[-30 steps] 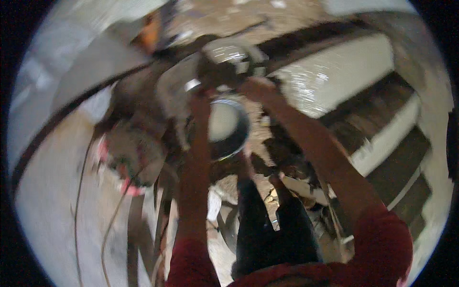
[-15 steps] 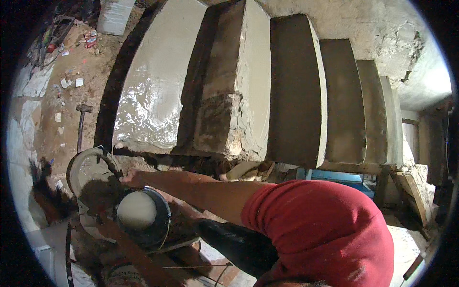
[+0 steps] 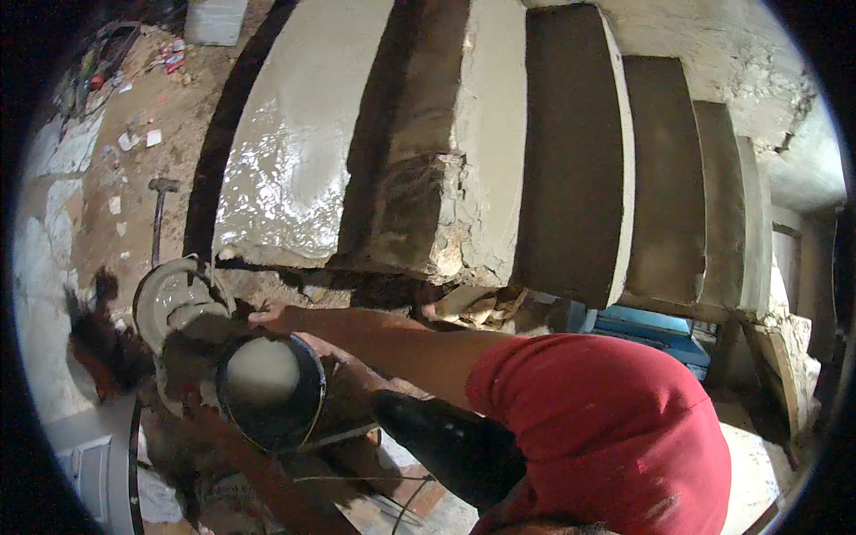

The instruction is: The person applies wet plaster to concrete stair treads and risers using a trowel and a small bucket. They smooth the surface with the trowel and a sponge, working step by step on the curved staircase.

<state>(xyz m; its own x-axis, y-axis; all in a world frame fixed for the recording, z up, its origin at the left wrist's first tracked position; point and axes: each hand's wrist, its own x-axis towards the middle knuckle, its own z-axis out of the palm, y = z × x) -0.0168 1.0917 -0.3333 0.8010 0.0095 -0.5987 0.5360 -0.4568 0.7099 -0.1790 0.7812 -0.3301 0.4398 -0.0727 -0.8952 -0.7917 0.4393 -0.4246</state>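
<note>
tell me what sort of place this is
Most likely a building or renovation site: there are rough concrete-looking steps with one shiny, wet-looking tread, a dark bucket holding a pale mix, and a hammer on littered bare ground.

A red shirt [image 3: 624,446] covers the upper body, its cloth creased in soft folds, with a short, loose sleeve [image 3: 508,367] on the right arm. The right forearm [image 3: 383,332] and right hand [image 3: 272,316] are bare. Dark, nearly black trousers [image 3: 446,437] show small pale specks and stop above a bare lower leg [image 3: 361,373].
</note>
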